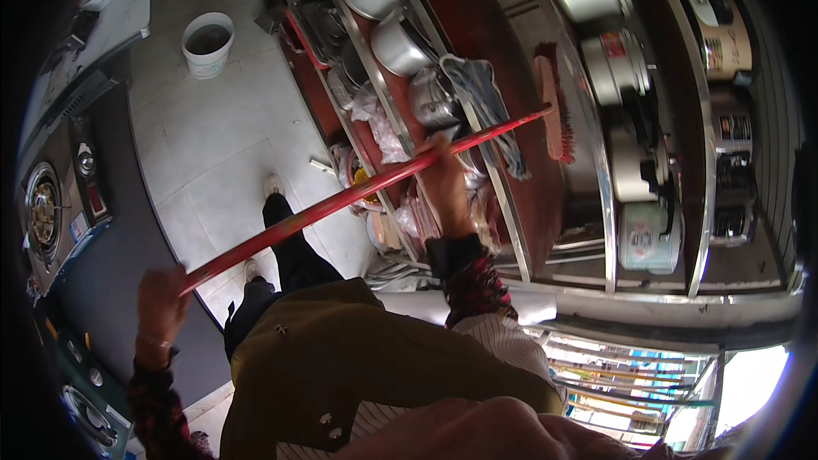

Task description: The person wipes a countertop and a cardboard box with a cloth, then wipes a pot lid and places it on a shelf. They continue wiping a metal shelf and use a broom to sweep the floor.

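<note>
A long red broom handle point(358, 193) runs slantwise across the view in front of me. My left hand point(161, 306) grips its lower-left end. Farther along the handle, my right hand point(441, 172) is closed around it; both hands are a little blurred. At the upper-right end is the broom head point(553, 108), with a pinkish block and dark red bristles, beside a dark red shelf board. A grey striped cloth point(489, 102) hangs over the metal shelf edge just behind the handle.
Shelves on the right hold metal pots point(399, 45), pressure cookers point(617, 67) and boxed goods. A white bucket point(208, 45) of dark liquid stands on the tiled floor point(211, 121). To the left is a dark counter point(121, 204) with a gas burner point(43, 204).
</note>
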Demonstrator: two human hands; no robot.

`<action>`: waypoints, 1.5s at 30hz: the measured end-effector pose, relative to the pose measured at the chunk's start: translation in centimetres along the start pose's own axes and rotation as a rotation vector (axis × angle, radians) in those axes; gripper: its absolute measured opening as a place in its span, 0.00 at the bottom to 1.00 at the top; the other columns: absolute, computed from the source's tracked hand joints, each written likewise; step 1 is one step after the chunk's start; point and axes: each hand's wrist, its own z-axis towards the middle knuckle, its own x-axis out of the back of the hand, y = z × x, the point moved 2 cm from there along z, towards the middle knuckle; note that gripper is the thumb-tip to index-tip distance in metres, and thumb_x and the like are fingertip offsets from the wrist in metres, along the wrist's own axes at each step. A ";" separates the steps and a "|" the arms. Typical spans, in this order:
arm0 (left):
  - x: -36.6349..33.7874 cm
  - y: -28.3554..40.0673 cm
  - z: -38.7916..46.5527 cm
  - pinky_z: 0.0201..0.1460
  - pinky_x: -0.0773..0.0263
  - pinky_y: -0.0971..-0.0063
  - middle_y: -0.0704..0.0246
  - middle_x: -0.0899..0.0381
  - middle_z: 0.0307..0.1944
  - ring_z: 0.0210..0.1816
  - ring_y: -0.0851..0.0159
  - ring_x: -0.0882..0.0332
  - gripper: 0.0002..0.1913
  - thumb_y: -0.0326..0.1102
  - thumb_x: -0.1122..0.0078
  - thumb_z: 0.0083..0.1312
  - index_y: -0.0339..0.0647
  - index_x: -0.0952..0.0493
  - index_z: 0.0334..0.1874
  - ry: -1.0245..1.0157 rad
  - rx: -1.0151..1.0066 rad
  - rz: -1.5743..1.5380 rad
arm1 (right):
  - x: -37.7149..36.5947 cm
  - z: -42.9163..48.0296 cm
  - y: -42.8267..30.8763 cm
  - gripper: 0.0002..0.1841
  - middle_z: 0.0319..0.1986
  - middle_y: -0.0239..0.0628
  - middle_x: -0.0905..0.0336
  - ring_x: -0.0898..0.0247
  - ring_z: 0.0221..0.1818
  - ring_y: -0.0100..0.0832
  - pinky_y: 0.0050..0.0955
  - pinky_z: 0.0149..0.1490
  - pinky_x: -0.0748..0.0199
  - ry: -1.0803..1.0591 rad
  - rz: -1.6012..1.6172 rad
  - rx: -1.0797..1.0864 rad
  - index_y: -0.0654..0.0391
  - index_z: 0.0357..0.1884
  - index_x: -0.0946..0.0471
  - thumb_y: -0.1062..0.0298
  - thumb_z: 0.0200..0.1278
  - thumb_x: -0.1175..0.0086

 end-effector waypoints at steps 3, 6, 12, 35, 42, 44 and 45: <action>1.4 3.7 12.3 0.36 0.34 0.64 0.67 0.27 0.22 0.27 0.58 0.27 0.16 0.30 0.38 0.52 0.40 0.26 0.44 0.175 -0.069 -0.081 | 5.5 8.3 -5.1 0.10 0.31 0.38 0.23 0.27 0.36 0.31 0.30 0.45 0.29 0.217 0.004 0.071 0.60 0.35 0.26 0.64 0.69 0.50; 2.8 4.6 23.0 0.36 0.33 0.64 0.66 0.25 0.23 0.28 0.58 0.26 0.15 0.29 0.37 0.53 0.41 0.26 0.43 0.228 -0.129 -0.103 | 9.1 15.1 -9.1 0.08 0.31 0.39 0.25 0.28 0.36 0.34 0.31 0.41 0.29 0.328 0.033 0.231 0.59 0.37 0.29 0.64 0.68 0.50; 3.9 2.8 36.9 0.34 0.34 0.67 0.68 0.26 0.21 0.26 0.60 0.26 0.13 0.29 0.38 0.53 0.40 0.27 0.41 0.175 -0.176 -0.146 | 14.6 26.8 -11.9 0.08 0.30 0.38 0.26 0.29 0.31 0.34 0.35 0.38 0.28 0.490 -0.081 0.238 0.59 0.38 0.30 0.64 0.69 0.52; 7.5 -9.2 45.5 0.32 0.34 0.63 0.63 0.24 0.25 0.26 0.53 0.27 0.14 0.31 0.38 0.60 0.39 0.27 0.47 0.155 0.005 -0.215 | -0.1 48.1 -12.0 0.03 0.29 0.35 0.26 0.27 0.33 0.31 0.32 0.40 0.25 0.367 -0.128 0.312 0.54 0.37 0.29 0.73 0.66 0.47; 2.7 -23.9 40.9 0.35 0.35 0.59 0.62 0.28 0.24 0.28 0.51 0.29 0.09 0.31 0.43 0.59 0.41 0.26 0.41 0.130 -0.012 -0.247 | -9.8 44.5 -3.5 0.06 0.30 0.36 0.24 0.25 0.33 0.28 0.26 0.36 0.24 0.258 -0.318 0.315 0.60 0.39 0.30 0.69 0.66 0.48; 2.0 -29.1 37.8 0.34 0.36 0.58 0.61 0.30 0.25 0.29 0.51 0.31 0.07 0.28 0.44 0.57 0.41 0.28 0.37 -0.079 0.139 -0.288 | -14.1 43.8 -0.2 0.08 0.29 0.37 0.22 0.28 0.28 0.23 0.20 0.33 0.27 0.257 -0.325 0.256 0.61 0.39 0.29 0.68 0.66 0.47; 2.4 -31.2 35.7 0.34 0.37 0.58 0.60 0.30 0.27 0.30 0.49 0.32 0.06 0.27 0.46 0.56 0.40 0.29 0.36 -0.098 0.201 -0.273 | -16.4 43.4 1.1 0.09 0.27 0.36 0.21 0.28 0.28 0.21 0.18 0.32 0.28 0.257 -0.409 0.182 0.60 0.40 0.28 0.66 0.66 0.46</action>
